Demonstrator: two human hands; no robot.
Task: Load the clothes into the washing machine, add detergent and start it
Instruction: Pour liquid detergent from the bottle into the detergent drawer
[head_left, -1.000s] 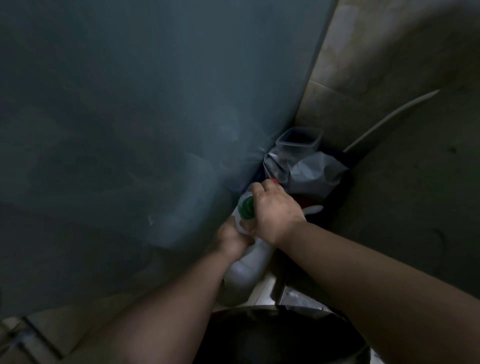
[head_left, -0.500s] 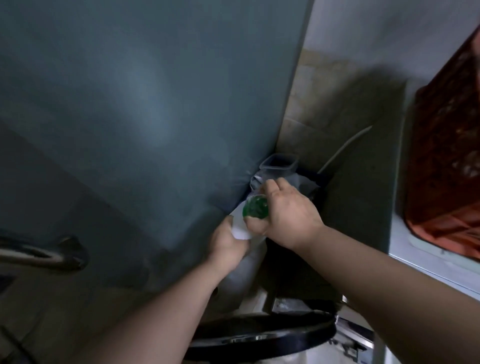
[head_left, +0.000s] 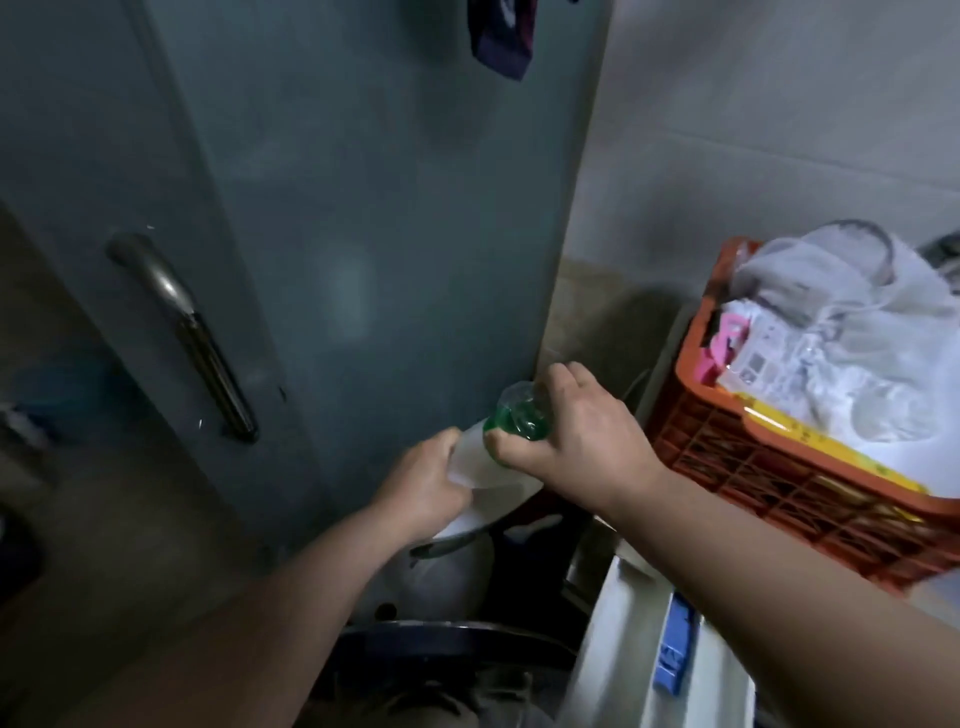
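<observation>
Head view: the bottle has come up out of the dim corner it sat in a second ago, and the view has lifted with it, so an orange crate now fills the right side and a door handle shows on the left. Left hand is wrapped round the white detergent bottle, holding its body. Right hand has thumb and fingers curled around the green-tinted cap on top, gripping it. Whether the cap is loose yet or screwed tight, I cannot tell.

The bottle sits between both hands, in front of the grey door and above the machine's dark round door, which shows low in the frame. The white edge of the washing machine runs along the bottom right. White laundry is heaped in the crate.

My read: this is the detergent stage, barely begun. Cap off, measure and pour are to come, then starting the machine. Those clothes in the crate suggest loading may not be finished either.
</observation>
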